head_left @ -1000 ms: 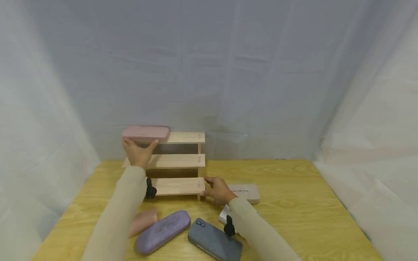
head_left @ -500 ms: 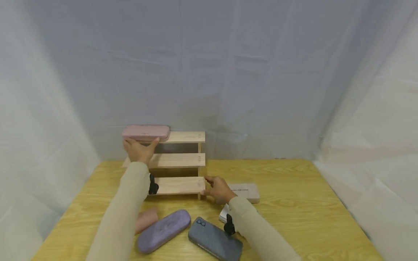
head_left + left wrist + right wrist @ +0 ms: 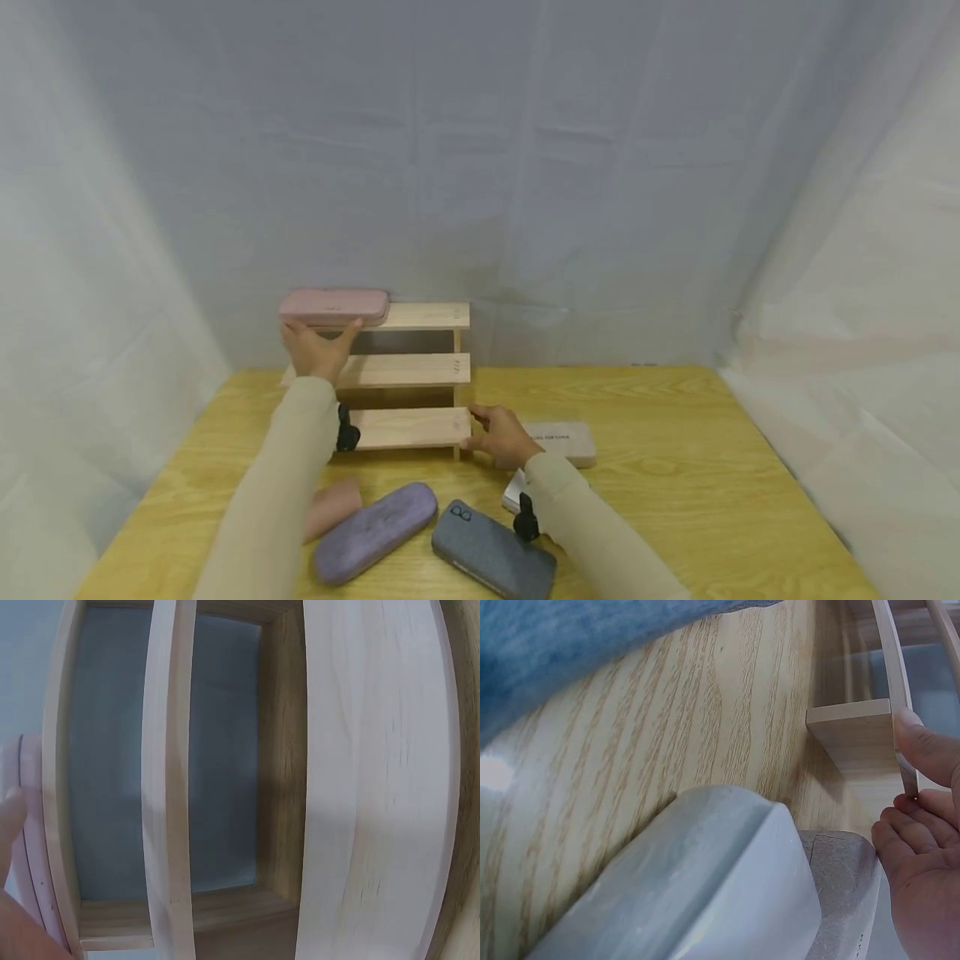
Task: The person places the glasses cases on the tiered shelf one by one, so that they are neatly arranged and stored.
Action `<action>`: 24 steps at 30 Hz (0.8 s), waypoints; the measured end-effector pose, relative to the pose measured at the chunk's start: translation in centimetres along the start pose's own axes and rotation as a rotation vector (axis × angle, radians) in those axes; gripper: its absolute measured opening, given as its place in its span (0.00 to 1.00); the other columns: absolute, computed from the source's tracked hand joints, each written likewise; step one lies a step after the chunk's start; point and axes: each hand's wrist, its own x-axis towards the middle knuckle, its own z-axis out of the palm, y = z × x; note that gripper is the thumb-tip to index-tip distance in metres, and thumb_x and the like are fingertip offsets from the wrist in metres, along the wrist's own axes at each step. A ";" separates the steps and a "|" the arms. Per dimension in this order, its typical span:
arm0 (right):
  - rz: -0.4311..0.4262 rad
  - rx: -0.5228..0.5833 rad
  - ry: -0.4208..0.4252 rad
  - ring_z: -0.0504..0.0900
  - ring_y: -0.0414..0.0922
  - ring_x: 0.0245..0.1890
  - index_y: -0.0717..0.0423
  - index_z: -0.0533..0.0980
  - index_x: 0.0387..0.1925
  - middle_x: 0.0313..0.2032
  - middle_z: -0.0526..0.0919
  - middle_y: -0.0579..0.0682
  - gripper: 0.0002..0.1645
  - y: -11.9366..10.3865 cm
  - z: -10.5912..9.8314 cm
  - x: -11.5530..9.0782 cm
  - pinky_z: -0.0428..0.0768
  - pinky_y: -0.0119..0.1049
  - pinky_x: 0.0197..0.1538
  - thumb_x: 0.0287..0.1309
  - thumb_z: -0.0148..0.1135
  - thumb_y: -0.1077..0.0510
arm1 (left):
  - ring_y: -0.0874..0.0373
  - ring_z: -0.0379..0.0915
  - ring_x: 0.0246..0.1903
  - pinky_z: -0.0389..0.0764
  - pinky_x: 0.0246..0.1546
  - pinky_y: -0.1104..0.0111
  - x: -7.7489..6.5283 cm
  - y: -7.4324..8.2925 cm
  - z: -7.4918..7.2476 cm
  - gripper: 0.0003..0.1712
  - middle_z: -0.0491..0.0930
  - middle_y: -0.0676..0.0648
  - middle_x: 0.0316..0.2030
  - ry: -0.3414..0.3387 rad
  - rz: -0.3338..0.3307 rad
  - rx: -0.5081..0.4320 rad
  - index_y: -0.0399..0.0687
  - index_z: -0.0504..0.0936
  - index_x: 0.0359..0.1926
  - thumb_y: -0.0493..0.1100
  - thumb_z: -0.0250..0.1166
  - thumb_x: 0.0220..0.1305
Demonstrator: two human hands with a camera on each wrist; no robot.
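A pink glasses case [image 3: 333,306] lies on the top board, at the left end of a three-tier wooden shelf rack [image 3: 405,371]. My left hand [image 3: 318,350] touches the case's front edge, thumb and fingers spread apart along it. In the left wrist view, a fingertip presses against the pink case at the left border. My right hand [image 3: 504,437] pinches the right end of the lowest board. The right wrist view shows its thumb [image 3: 922,746] on the board's front edge and the other fingers at the board's end.
On the wooden table [image 3: 675,500] lie a purple glasses case [image 3: 375,533], a blue-grey case [image 3: 491,550] and a salmon-pink case [image 3: 333,507] partly behind the left sleeve. A beige case [image 3: 570,442] and a white case [image 3: 513,492] sit by the right hand. Pale sheeting surrounds the table.
My left forearm shifts slightly while that hand stays at the pink case's front edge. The right hand keeps its hold on the lowest board.
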 end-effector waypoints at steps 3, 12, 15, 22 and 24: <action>-0.006 -0.014 0.000 0.65 0.57 0.66 0.64 0.60 0.69 0.68 0.64 0.59 0.43 0.0 0.1 0.2 0.68 0.45 0.64 0.56 0.68 0.59 | 0.42 0.27 0.73 0.40 0.71 0.54 -0.1 -0.1 -0.5 0.69 0.27 0.36 0.74 -0.006 0.005 -0.009 0.42 0.22 0.73 0.63 0.66 0.57; -0.015 0.007 -0.003 0.63 0.57 0.67 0.63 0.59 0.70 0.69 0.62 0.58 0.43 -0.1 -0.3 0.2 0.67 0.46 0.64 0.57 0.67 0.58 | 0.39 0.36 0.72 0.46 0.71 0.51 -0.6 -0.3 -1.8 0.63 0.36 0.33 0.73 -0.032 0.134 0.041 0.36 0.32 0.74 0.60 0.66 0.59; -0.014 0.013 -0.003 0.63 0.57 0.67 0.63 0.58 0.70 0.69 0.62 0.58 0.43 0.0 -0.4 0.2 0.67 0.47 0.64 0.57 0.67 0.58 | 0.35 0.44 0.70 0.51 0.68 0.47 -1.2 -0.8 -2.4 0.60 0.43 0.31 0.72 -0.052 0.208 0.060 0.38 0.37 0.75 0.57 0.67 0.59; -0.004 -0.001 0.001 0.63 0.57 0.67 0.61 0.59 0.70 0.69 0.62 0.58 0.42 0.0 -0.4 0.3 0.68 0.46 0.64 0.57 0.67 0.58 | 0.33 0.33 0.71 0.44 0.69 0.44 -2.7 -2.1 -4.8 0.60 0.35 0.30 0.73 -0.217 0.177 0.123 0.33 0.34 0.74 0.59 0.64 0.62; -0.003 -0.004 0.001 0.63 0.57 0.67 0.60 0.60 0.70 0.69 0.62 0.57 0.42 0.0 -0.4 0.2 0.68 0.46 0.64 0.57 0.67 0.58 | 0.32 0.34 0.71 0.44 0.69 0.44 -3.1 -2.6 -5.4 0.61 0.35 0.29 0.73 -0.244 0.167 0.145 0.31 0.34 0.73 0.59 0.64 0.62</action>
